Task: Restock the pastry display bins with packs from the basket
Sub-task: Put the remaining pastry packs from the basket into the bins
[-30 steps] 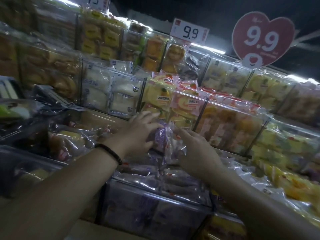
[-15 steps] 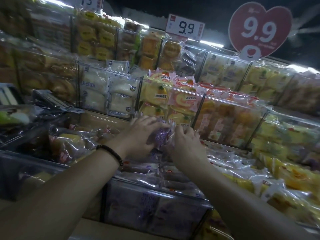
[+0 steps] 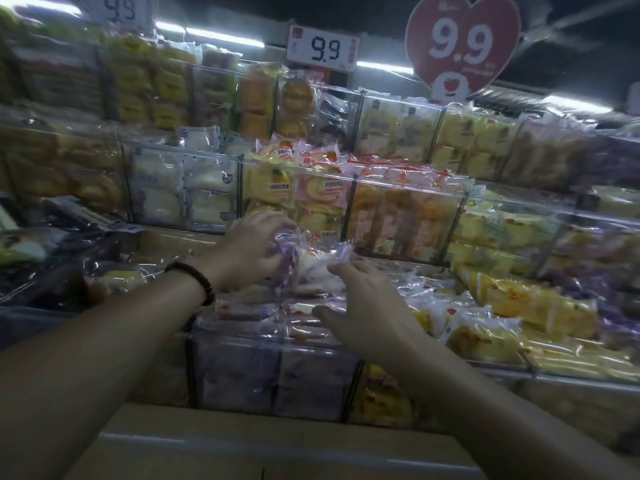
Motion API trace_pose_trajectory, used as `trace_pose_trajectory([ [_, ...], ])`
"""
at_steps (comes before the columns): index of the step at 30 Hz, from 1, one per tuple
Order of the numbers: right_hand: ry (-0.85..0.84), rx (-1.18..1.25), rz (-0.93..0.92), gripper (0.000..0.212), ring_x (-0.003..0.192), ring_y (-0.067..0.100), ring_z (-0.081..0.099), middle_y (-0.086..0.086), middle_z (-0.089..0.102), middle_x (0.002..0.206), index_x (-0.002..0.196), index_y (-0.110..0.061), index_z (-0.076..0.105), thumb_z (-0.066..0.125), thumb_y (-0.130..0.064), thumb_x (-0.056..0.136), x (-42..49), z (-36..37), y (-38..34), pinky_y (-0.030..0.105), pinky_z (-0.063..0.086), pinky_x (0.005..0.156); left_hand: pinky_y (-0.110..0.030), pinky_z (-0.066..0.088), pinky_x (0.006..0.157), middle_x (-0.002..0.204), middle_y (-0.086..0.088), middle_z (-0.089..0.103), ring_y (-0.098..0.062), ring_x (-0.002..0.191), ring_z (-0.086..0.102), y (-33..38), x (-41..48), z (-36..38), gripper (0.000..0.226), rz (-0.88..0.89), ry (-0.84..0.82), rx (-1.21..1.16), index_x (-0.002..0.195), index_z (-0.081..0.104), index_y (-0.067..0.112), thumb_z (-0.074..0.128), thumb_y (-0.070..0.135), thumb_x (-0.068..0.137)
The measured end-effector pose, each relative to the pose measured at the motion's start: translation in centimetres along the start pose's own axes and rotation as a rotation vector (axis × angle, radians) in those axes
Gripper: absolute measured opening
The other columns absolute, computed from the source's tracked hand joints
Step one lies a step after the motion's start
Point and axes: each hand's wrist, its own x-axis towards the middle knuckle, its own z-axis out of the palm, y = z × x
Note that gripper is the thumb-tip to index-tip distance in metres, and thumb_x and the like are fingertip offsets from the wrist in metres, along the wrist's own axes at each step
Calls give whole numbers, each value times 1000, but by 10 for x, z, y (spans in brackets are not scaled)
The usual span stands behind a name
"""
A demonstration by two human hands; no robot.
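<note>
A clear-wrapped purple and white pastry pack (image 3: 313,268) lies on top of the pile in the clear bin (image 3: 277,375) of purple packs at the centre. My left hand (image 3: 254,245), a dark bead bracelet on its wrist, holds the pack's left end with curled fingers. My right hand (image 3: 367,306) hovers just right of and below the pack, fingers spread and relaxed, fingertips near its wrapper. The basket is not in view.
Tiered clear bins hold white buns (image 3: 183,192), orange and pink rolls (image 3: 304,188) and yellow cakes (image 3: 540,306). A white price tag (image 3: 322,48) and a red heart sign (image 3: 462,39) stand above. A cardboard box edge (image 3: 259,445) runs along the bottom.
My right hand has let go of the purple pack and drawn back toward me and down. The pack has settled onto the pile, with my left hand still on it.
</note>
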Motion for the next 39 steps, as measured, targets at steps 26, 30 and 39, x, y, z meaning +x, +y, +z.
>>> trace_pose_trajectory([
  [26, 157, 218, 88, 6, 98, 0, 58, -19, 64, 99, 101, -33, 70, 66, -34, 96, -114, -20, 64, 27, 54, 87, -57, 26, 124, 171, -9, 26, -36, 151, 29, 90, -6, 23, 62, 82, -91, 757, 156, 44, 30, 58, 45, 98],
  [30, 177, 223, 54, 4, 92, -2, 57, -19, 62, 93, 96, -32, 70, 66, -32, 95, -100, -8, 60, 30, 56, 84, -68, 4, 124, 177, -8, 1, -40, 161, 0, 72, 15, 38, 64, 19, -89, 809, 165, 22, 34, 42, 47, 105],
  [39, 213, 156, -6, 8, 95, 8, 54, -15, 58, 96, 99, -32, 65, 63, -36, 92, -81, 4, 50, 33, 53, 83, -75, -3, 120, 175, -10, -16, -45, 159, -17, 61, 22, 51, 60, -74, -197, 728, 159, -15, 55, 21, 53, 111],
])
